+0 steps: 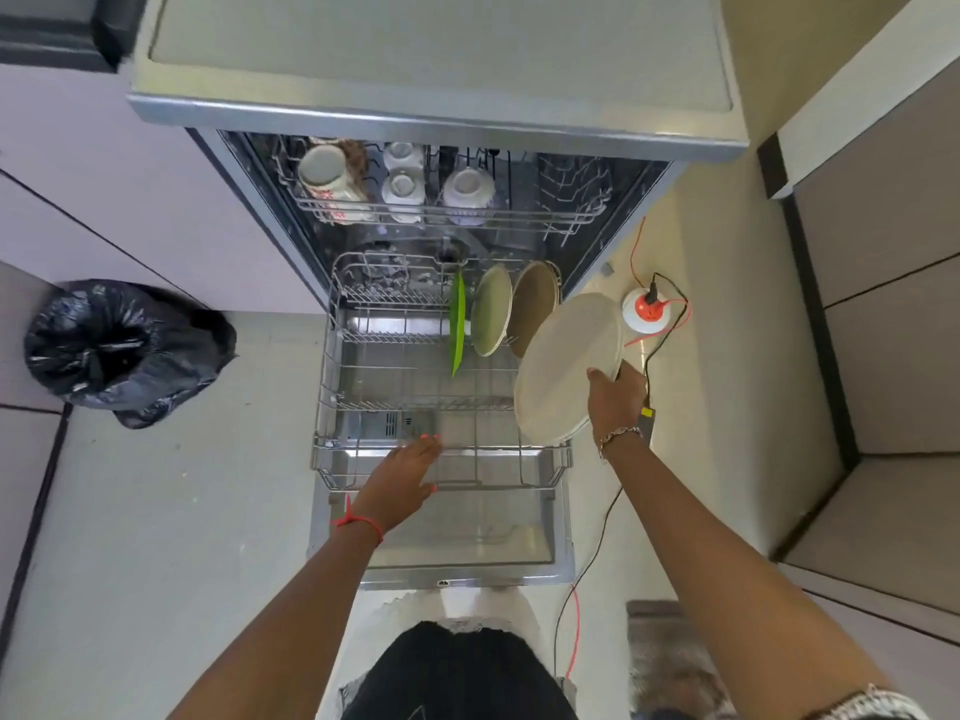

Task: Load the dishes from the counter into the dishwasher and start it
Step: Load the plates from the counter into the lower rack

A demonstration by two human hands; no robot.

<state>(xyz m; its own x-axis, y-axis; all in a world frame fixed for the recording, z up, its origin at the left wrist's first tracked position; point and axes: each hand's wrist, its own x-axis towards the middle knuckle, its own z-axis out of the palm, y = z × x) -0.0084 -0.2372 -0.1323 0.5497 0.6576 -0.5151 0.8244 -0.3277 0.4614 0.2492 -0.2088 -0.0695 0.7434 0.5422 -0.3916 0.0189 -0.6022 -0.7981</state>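
The dishwasher (621, 226) stands open, its door (467, 561) lies flat, and the bottom rack (332, 356) is pulled out over the door. The right hand (615, 402) grips a big cream plate (563, 366) by its edge, thumb on the front and fingers curled behind. The plate is tilted and sits over the right side of the bottom rack, just in front of three plates that stand on edge in a row there: a green plate (457, 322), a pale plate (491, 310) and a brown plate (532, 304). The left hand (402, 478) holds nothing. Its fingers are straight and flat, reaching over the front rim of the bottom rack; I cannot tell if it touches the wire. In the top rack (571, 216), cups (324, 174) sit upside down toward the left. A full black bag (124, 350) rests on the floor to the left. An orange and white cord reel (647, 309) lies on the floor to the right.
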